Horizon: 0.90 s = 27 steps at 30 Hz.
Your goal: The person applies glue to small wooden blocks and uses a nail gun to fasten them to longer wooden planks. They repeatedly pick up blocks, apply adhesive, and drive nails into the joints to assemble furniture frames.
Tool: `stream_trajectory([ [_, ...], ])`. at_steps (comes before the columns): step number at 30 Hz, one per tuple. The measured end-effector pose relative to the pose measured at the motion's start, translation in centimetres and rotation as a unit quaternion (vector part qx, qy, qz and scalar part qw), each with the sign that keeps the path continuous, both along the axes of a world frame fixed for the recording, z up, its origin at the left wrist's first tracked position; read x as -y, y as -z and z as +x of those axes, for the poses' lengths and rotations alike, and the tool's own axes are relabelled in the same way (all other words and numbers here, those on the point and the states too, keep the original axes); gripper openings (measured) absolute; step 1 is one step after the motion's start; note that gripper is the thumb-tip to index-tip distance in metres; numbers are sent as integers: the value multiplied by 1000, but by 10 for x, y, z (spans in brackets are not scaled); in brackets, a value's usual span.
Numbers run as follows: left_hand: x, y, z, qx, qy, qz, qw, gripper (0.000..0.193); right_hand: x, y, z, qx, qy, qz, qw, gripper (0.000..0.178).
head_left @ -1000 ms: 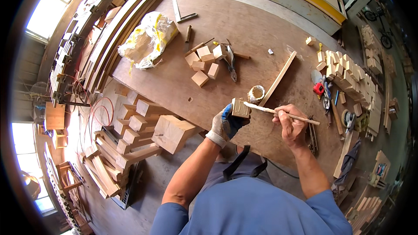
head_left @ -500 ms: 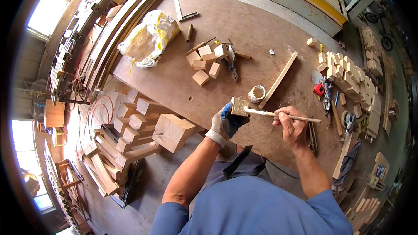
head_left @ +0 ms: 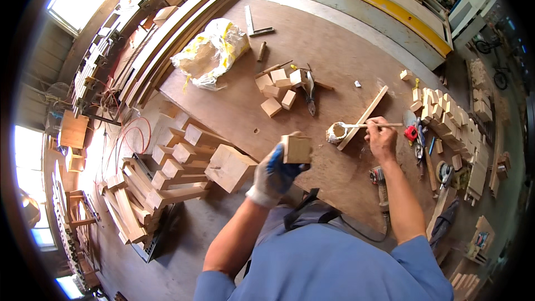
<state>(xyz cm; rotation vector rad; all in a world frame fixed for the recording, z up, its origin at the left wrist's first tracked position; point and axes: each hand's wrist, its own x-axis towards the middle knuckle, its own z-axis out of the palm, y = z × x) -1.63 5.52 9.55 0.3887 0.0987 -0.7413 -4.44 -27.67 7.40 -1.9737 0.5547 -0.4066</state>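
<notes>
My left hand [head_left: 270,177], in a white and blue work glove, is closed around a small square wooden block [head_left: 297,149] above the bench's near edge. In my bare right hand [head_left: 382,141] is a thin glue brush [head_left: 358,126], pinched along its handle. Its pale, coated end is at the mouth of a small, crusted glue pot [head_left: 335,133]; how deep it goes I cannot tell. Just right of the pot a narrow wooden strip [head_left: 365,118] lies slantwise on the bench.
Several loose blocks [head_left: 271,107] and pliers [head_left: 311,100] lie mid-bench. Farther left are a plastic-wrapped bundle [head_left: 214,53] and a square [head_left: 252,25]. A power tool [head_left: 381,192] sits near my right forearm. Wooden parts [head_left: 446,111] are stacked at right; timbers [head_left: 173,173] stand at left.
The brush has moved off the block, up to the glue pot. My left hand has drawn the block away leftward and turned it. The whole view has shifted slightly.
</notes>
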Motion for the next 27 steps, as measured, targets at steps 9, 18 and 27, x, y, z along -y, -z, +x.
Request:
stream_trajectory([
  [9,-141,-95,-13,259,-204,524,786,77,7,75,29,-75,-10,47,996,21],
  [18,-164,-43,-13,427,-116,747,496,77,-20,86,-21,-198,-36,10,979,47],
  [27,-156,-23,-4,465,-89,779,412,79,-74,131,-124,-206,-218,-303,904,72],
])
